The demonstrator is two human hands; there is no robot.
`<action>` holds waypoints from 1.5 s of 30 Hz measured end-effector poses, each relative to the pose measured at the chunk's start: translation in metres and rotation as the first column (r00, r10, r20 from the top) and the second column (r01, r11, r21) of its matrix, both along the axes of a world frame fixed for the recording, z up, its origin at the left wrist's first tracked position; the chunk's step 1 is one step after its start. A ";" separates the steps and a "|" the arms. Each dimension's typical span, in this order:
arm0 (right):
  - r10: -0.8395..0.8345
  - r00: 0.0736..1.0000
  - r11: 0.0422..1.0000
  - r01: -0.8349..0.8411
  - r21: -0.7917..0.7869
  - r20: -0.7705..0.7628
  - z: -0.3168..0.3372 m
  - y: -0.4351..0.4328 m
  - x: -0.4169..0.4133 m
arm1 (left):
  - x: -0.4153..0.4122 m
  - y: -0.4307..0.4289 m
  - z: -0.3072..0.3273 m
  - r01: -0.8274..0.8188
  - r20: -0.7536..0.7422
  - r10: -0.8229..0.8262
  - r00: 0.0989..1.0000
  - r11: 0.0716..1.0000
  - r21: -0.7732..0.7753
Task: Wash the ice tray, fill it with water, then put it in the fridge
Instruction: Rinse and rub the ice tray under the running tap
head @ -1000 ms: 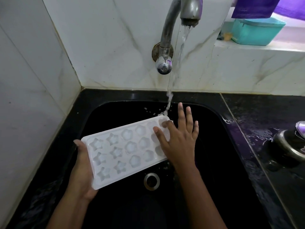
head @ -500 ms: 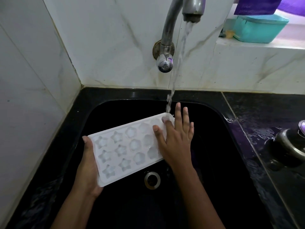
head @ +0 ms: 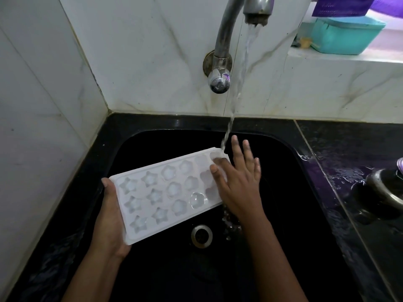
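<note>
Left hand (head: 109,216) grips ice tray (head: 165,192) by left end (held over sink (head: 294,247)) — right hand (head: 239,188) flat on right end, fingers (head: 237,149) straight; tap (head: 226,35) water strikes far corner.

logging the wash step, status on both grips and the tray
Left grip holds white plastic ice tray by its near end. Right grip flat on far end. Tap water hits far corner; nothing blocking.

Ice tray (head: 165,192): white plastic, rectangular, three rows of star- and flower-shaped cells, wet. It is held above the black sink (head: 152,123) with its long axis slanted. Its far right corner is struck by the water stream (head: 239,83). Water is seen spilling off the right end.
</note>
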State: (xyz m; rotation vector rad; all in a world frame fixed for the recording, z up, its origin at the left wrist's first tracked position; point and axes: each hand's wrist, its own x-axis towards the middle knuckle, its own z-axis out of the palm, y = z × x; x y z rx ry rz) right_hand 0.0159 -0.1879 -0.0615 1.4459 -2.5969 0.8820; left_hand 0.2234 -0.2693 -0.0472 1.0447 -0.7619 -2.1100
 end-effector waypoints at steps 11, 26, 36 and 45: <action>0.006 0.999 1.000 -0.007 0.016 0.041 0.001 0.004 -0.003 | -0.001 0.003 0.001 -0.003 -0.008 0.002 1.000 1.000 -0.015; -0.039 0.998 0.999 0.040 0.024 -0.039 -0.002 0.000 0.018 | -0.001 0.003 -0.002 -0.001 -0.006 0.001 1.000 1.000 -0.021; -0.067 0.996 0.948 0.080 -0.309 0.053 0.003 0.004 0.004 | -0.002 0.002 -0.002 -0.109 -0.005 0.109 0.994 0.993 -0.041; -0.008 1.000 0.999 0.009 -0.038 0.021 -0.003 0.002 0.010 | -0.002 0.002 -0.005 -0.116 0.018 0.118 0.993 0.991 -0.067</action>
